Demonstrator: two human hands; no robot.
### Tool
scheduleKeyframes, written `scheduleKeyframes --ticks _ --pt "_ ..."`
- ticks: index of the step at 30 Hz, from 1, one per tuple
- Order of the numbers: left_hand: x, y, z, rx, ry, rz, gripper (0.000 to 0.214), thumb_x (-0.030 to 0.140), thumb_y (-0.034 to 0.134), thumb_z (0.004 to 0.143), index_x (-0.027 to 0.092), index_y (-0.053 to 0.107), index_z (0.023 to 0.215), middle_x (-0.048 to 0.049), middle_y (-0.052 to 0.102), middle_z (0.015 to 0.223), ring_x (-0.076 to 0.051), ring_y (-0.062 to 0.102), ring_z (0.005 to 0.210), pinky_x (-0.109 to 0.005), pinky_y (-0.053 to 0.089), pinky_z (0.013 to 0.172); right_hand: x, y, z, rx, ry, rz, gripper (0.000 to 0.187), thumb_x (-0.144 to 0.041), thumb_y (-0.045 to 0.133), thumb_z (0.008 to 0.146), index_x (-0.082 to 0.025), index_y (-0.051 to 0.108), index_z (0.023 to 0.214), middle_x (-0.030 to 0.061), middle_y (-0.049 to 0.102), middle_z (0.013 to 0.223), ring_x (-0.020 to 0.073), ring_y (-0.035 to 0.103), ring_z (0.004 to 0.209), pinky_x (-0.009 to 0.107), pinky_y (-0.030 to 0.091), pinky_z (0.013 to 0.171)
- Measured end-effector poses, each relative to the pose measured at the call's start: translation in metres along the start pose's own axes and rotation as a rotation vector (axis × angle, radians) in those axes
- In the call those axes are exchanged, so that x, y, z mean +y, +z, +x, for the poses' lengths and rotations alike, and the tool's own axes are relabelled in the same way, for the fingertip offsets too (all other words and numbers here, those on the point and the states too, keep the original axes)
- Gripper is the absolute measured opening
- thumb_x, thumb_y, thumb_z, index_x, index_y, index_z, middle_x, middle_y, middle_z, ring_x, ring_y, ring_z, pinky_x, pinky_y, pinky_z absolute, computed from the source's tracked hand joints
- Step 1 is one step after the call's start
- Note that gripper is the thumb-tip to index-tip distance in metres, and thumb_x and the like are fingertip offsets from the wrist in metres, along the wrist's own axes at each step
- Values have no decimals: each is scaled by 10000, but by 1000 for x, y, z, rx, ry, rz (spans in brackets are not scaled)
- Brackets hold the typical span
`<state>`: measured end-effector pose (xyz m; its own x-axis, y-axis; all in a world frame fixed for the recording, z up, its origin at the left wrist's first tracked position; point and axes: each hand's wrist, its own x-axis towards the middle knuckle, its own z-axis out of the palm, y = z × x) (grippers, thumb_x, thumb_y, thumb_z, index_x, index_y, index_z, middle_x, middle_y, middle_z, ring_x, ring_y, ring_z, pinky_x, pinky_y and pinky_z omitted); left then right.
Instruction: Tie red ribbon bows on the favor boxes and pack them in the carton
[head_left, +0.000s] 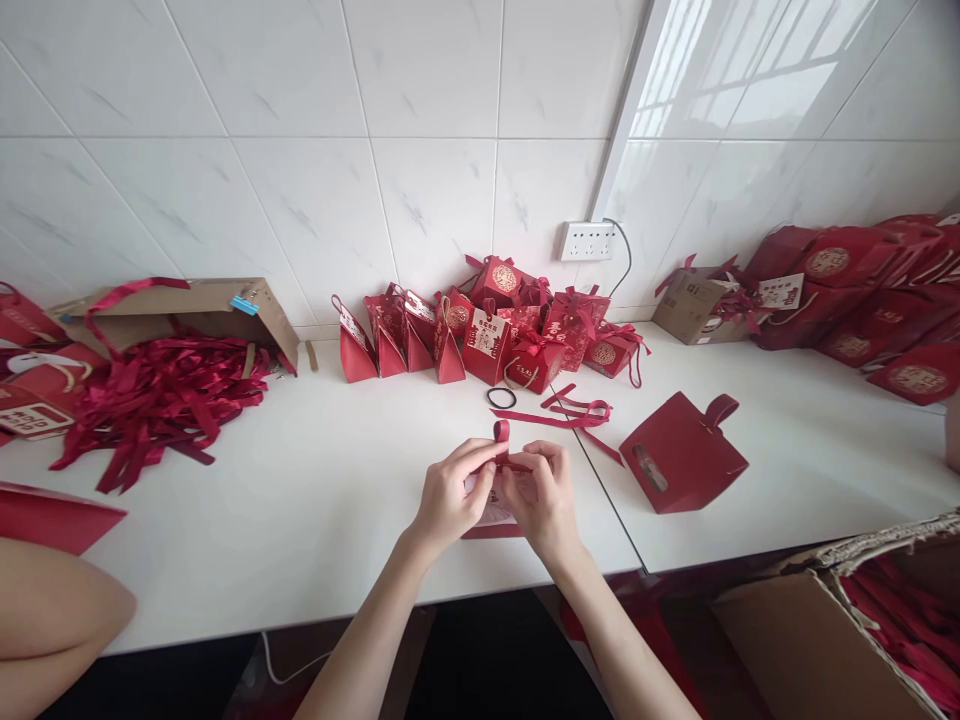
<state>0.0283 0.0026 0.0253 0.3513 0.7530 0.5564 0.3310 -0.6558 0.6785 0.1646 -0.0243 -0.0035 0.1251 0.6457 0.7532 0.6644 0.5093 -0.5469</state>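
Note:
A red gift box with a pale printed front stands on the white table before me. From its top rises a small dark red ribbon loop. My left hand closes thumb and fingers on the ribbon at the loop's base. My right hand pinches the ribbon from the other side, its fingers bent. Both hands hide much of the box and the ribbon between the fingertips. Loose red ribbons and a black ring-shaped band lie just beyond.
Several finished-looking red boxes line the wall. A tipped carton spills ribbons on the left. A larger red box stands at right, near an open carton. Another person's arm shows at lower left.

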Motion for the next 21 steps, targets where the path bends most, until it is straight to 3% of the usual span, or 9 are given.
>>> scheduleKeyframes --ticks 5,13,21 --pt "-2 2 0 12 2 4 311 135 440 888 246 633 1106 -25 675 1021 -130 652 889 -227 549 755 -3 -3 1 46 -177 -224 131 -122 565 840 -231 562 913 86 497 981 201 544 835 369 506 679" --pt "-3 3 0 4 11 25 311 126 440 886 241 626 1107 -31 682 1026 -142 662 900 -238 554 744 -13 -18 16 -181 -195 -272 124 -158 472 901 -220 571 859 83 570 896 190 557 697 332 450 604" --pt "-1 2 1 6 -10 10 322 93 461 854 242 632 1083 -20 682 1022 -141 655 912 -238 545 771 -11 -21 27 -301 -415 -477 208 -78 405 902 -197 540 798 79 597 803 186 531 640 335 451 607"
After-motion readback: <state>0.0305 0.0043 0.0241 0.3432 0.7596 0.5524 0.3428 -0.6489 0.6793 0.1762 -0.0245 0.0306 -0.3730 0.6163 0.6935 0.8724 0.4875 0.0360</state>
